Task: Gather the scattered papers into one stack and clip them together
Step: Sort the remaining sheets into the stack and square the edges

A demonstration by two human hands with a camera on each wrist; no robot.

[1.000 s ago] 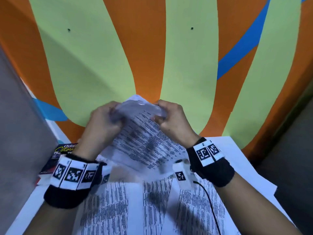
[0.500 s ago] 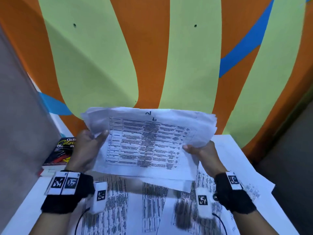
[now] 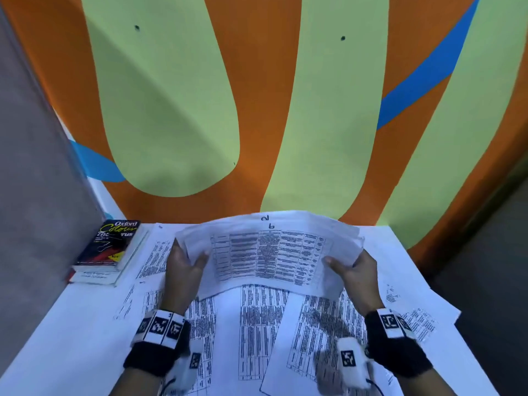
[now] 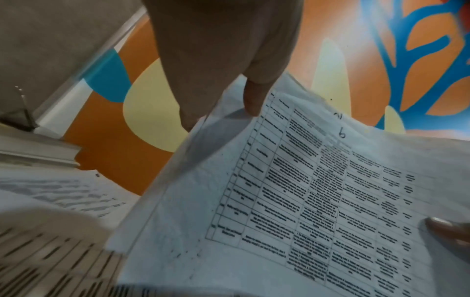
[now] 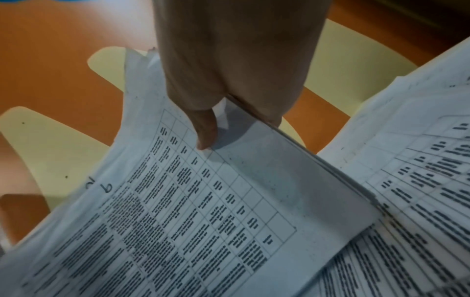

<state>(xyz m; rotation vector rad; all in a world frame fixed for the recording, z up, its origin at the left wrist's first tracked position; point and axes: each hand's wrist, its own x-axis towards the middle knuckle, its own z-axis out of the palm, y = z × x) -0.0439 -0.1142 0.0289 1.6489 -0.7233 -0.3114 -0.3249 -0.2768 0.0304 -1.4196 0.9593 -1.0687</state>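
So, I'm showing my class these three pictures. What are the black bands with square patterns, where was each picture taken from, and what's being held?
No machine here: a person's two hands. The bands are wrist straps with printed marker squares, and each wrist carries a small camera.

The wide picture comes from a camera on the head, looking down. The other two look along each hand from the wrist.

The left hand and right hand each pinch one end of a bundle of sheets printed with tables, thumbs on top. More papers lie on the white table. Two books are stacked at its far left corner. No clip is visible.
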